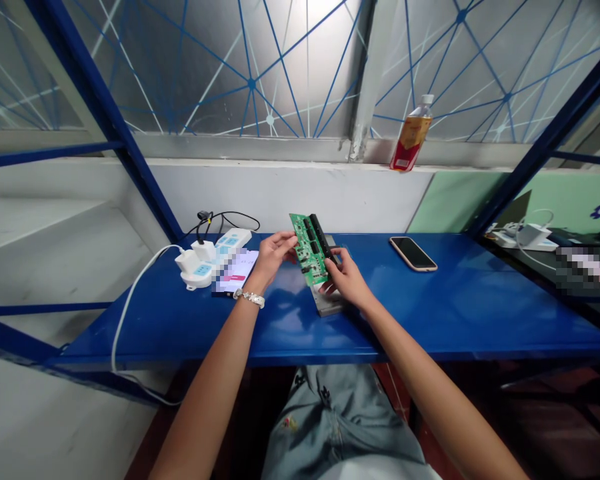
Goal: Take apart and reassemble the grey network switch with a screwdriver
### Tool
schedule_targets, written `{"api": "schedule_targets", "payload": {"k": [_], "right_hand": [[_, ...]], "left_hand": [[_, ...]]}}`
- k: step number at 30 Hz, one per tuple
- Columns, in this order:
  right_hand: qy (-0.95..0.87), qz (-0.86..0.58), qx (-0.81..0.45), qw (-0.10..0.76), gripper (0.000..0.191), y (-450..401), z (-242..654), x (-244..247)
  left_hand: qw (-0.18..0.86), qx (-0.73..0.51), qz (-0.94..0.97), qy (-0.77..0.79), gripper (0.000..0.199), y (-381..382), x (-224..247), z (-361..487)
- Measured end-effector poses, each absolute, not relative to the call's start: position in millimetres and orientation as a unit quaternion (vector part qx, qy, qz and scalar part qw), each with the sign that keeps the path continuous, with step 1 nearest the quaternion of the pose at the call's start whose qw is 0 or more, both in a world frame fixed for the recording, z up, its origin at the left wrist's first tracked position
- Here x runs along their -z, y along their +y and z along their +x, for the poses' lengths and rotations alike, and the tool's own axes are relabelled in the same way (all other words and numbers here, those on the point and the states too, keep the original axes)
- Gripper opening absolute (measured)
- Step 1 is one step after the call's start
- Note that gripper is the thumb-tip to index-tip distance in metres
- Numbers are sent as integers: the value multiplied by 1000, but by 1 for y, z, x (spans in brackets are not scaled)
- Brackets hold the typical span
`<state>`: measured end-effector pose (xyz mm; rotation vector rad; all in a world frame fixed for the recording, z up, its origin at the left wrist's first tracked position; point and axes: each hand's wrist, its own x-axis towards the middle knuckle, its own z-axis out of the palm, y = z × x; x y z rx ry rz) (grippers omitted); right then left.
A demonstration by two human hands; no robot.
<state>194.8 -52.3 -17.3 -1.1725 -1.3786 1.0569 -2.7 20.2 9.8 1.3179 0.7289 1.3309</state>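
A green circuit board [307, 250] is held tilted above the blue tabletop [445, 320]. The left hand's [275, 257] fingers curl around one edge, the right hand's [347, 280] fingers close on the other, both wrists angled inward.

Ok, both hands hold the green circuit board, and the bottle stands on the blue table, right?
No: the bottle stands on the window ledge above the blue table, as the head view shows. The left hand and right hand do hold the green circuit board.
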Motion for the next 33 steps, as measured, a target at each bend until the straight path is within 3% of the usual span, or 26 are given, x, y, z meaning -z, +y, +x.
{"api": "schedule_targets", "payload": {"k": [10,16,25,30,33], "right_hand": [[-596,-466,-441,483,35,-52,194,17],[-565,-476,-411,535,40,-51,194,16],[-531,-474,-355,606,43,-55,205,2],[-522,-445,-383,619,56,-56,206,0],[-511,-444,-417,607,53,-52,205,2]], "left_hand": [[601,-509,549,282,42,9,-15,6],[618,-488,554,270,44,10,-17,0],[617,-448,572,302,33,20,-10,-12],[596,-471,557,335,37,25,-4,-11],[578,-493,552,343,45,26,-4,-10]]}}
